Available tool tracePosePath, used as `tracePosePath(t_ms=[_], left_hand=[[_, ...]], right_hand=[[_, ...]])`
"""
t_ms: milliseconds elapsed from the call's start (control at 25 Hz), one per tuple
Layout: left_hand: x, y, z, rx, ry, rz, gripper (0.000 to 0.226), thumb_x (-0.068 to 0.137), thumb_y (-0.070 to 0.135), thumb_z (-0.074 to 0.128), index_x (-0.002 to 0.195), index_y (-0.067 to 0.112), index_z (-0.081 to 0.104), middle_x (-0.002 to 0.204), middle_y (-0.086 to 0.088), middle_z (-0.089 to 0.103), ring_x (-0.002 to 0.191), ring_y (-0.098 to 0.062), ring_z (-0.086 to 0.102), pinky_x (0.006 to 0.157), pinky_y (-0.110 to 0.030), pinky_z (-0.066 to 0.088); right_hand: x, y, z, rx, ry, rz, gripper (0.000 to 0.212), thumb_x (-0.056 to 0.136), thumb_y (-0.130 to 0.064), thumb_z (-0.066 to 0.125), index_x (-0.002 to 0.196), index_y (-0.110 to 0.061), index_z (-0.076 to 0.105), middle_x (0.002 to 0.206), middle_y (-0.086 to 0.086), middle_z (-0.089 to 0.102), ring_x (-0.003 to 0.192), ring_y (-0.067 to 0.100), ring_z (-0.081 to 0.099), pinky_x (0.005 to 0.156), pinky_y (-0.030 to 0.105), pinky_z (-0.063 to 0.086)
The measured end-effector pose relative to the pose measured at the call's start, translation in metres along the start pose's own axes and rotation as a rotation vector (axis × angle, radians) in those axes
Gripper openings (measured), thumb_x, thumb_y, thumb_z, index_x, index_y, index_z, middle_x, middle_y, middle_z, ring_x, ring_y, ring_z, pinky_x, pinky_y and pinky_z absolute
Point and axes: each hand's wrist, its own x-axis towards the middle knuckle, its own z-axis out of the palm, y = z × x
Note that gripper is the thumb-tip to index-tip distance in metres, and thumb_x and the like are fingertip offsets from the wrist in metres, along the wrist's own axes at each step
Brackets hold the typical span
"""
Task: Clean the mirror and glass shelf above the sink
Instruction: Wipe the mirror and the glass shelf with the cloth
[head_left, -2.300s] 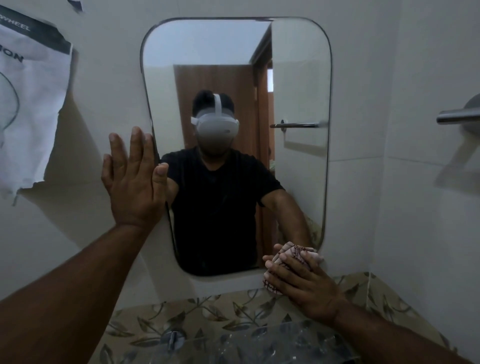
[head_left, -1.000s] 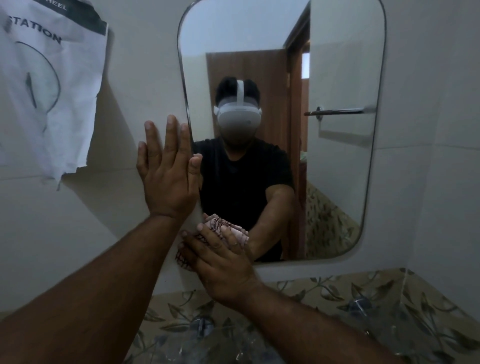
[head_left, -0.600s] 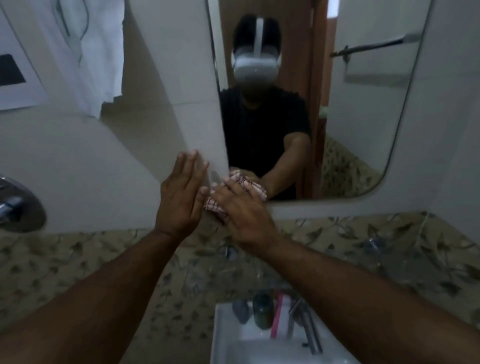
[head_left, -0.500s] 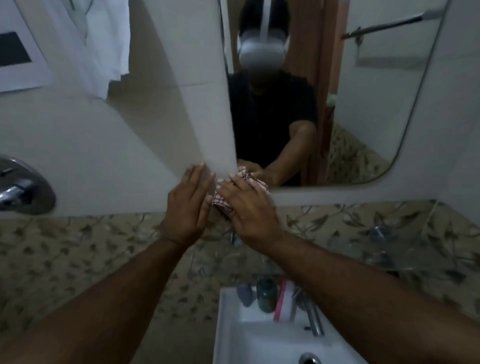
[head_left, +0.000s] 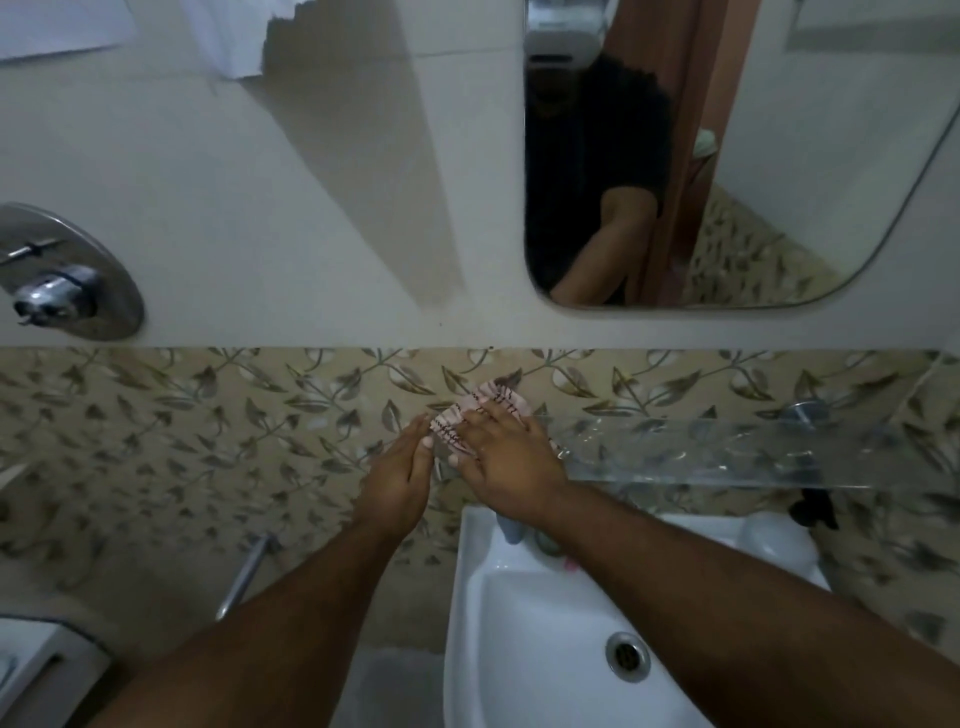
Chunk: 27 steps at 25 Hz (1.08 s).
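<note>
1. The mirror (head_left: 753, 156) hangs on the pale wall above the patterned tile band, top cut off by the frame. It is rigid, fragile glass and fixed, so we judge it is not to be gripped, only wiped with flat pressure. Its lower edge runs left to right; the long axis seems vertical, but we cannot confirm.

2. The glass shelf (head_left: 727, 452) is below the mirror and above the sink (head_left: 519, 623), fixed to the tile wall. Its long axis runs left-right along the wall, and the free front edge points toward us. It is clear, stiff and prob. slippery and brittle, so we would press down gently near the wall side, not lever on the front edge.

3. Our right hand (head_left: 511, 457) lies flat with fingers spread, pressing the cloth down at the left end of the shelf. It is not a closed fist; the palm clamps the cloth against the glass.

4. Our left hand (head_left: 397, 478) is just beside, fingers together and straight, fingertips touching the cloth's left edge. It grasps nothing as far as we see.

5. The cloth (head_left: 485, 410) is pink w/ dark stitch lines, soft, light and bunched. It will fold easily, so we hold it under the palm.
</note>
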Motion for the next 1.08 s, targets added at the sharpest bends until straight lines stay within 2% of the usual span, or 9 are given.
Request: tracePosePath(t_ms=[80, 200, 360, 480, 600, 680, 840, 1000, 1080], left_hand=[[-0.001, 0.001, 0.002, -0.04, 0.027, -0.001, 0.058, 0.106, 0.037, 0.036, 0.152, 0.01, 0.059, 0.156, -0.006, 0.06, 0.144, -0.012, 0.052, 0.126, -0.032, 0.036], [-0.001, 0.001, 0.003, -0.063, 0.035, 0.034, 0.054, 0.107, 0.032, 0.036, 0.153, 0.015, 0.059, 0.151, 0.007, 0.059, 0.14, -0.008, 0.053, 0.12, -0.021, 0.035], [0.0, -0.001, 0.003, -0.091, 0.016, 0.044, 0.055, 0.106, 0.031, 0.036, 0.154, 0.012, 0.057, 0.156, -0.004, 0.06, 0.145, -0.015, 0.054, 0.125, -0.037, 0.04], [0.002, 0.0, 0.004, -0.095, 0.008, 0.024, 0.06, 0.104, 0.033, 0.034, 0.156, 0.01, 0.055, 0.16, -0.007, 0.057, 0.149, -0.021, 0.051, 0.127, -0.045, 0.039], [0.005, 0.004, 0.007, -0.095, -0.001, 0.013, 0.064, 0.104, 0.038, 0.035, 0.158, 0.009, 0.052, 0.163, -0.009, 0.053, 0.153, -0.023, 0.047, 0.129, -0.049, 0.036], [0.006, 0.01, 0.011, -0.059, -0.005, 0.0, 0.067, 0.103, 0.041, 0.036, 0.161, 0.009, 0.046, 0.167, -0.009, 0.047, 0.157, -0.023, 0.042, 0.132, -0.046, 0.031], [0.007, 0.011, 0.017, 0.089, -0.035, 0.037, 0.07, 0.1, 0.037, 0.034, 0.164, 0.008, 0.042, 0.171, -0.01, 0.039, 0.162, -0.025, 0.032, 0.131, -0.035, 0.019], [0.007, 0.003, 0.021, 0.083, -0.012, 0.063, 0.068, 0.099, 0.031, 0.036, 0.16, 0.003, 0.046, 0.169, -0.016, 0.042, 0.16, -0.031, 0.035, 0.133, -0.045, 0.024], [0.006, 0.002, 0.024, 0.084, 0.001, 0.07, 0.067, 0.099, 0.03, 0.036, 0.159, 0.002, 0.047, 0.168, -0.017, 0.042, 0.16, -0.032, 0.036, 0.132, -0.046, 0.025]], right_hand=[[0.002, 0.0, 0.001, -0.012, -0.017, -0.015, 0.059, 0.107, -0.051, 0.033, 0.163, -0.033, 0.028, 0.172, -0.005, 0.027, 0.161, 0.019, 0.011, 0.129, 0.053, 0.006], [0.005, -0.006, 0.003, -0.02, -0.045, -0.031, 0.056, 0.109, -0.046, 0.03, 0.164, -0.036, 0.021, 0.174, -0.007, 0.02, 0.162, 0.024, 0.005, 0.128, 0.055, 0.005], [0.009, -0.013, 0.007, -0.073, -0.04, -0.006, 0.059, 0.106, -0.043, 0.035, 0.164, -0.039, 0.023, 0.173, -0.009, 0.023, 0.162, 0.025, 0.007, 0.127, 0.058, 0.002], [0.007, -0.014, 0.007, -0.071, -0.065, 0.007, 0.065, 0.101, -0.039, 0.041, 0.163, -0.042, 0.02, 0.173, -0.007, 0.023, 0.162, 0.025, 0.006, 0.126, 0.06, -0.001], [0.004, -0.016, 0.008, -0.067, -0.046, 0.027, 0.064, 0.101, -0.038, 0.04, 0.163, -0.039, 0.022, 0.174, -0.005, 0.021, 0.162, 0.024, 0.003, 0.127, 0.059, 0.0], [-0.004, -0.01, 0.007, -0.067, -0.017, 0.031, 0.064, 0.102, -0.037, 0.04, 0.163, -0.038, 0.023, 0.174, -0.004, 0.02, 0.162, 0.023, 0.002, 0.128, 0.057, 0.003], [-0.034, 0.038, -0.008, -0.125, 0.014, 0.095, 0.069, 0.098, -0.036, 0.04, 0.164, -0.038, 0.022, 0.175, -0.005, 0.018, 0.162, 0.023, 0.002, 0.128, 0.056, 0.0], [-0.081, 0.114, -0.036, -0.184, 0.039, 0.258, 0.069, 0.096, -0.041, 0.041, 0.162, -0.038, 0.02, 0.173, -0.005, 0.022, 0.162, 0.024, 0.006, 0.129, 0.057, 0.004], [-0.115, 0.16, -0.054, -0.262, 0.037, 0.363, 0.073, 0.093, -0.048, 0.036, 0.163, -0.036, 0.02, 0.174, -0.002, 0.022, 0.162, 0.026, 0.008, 0.128, 0.058, 0.008]])
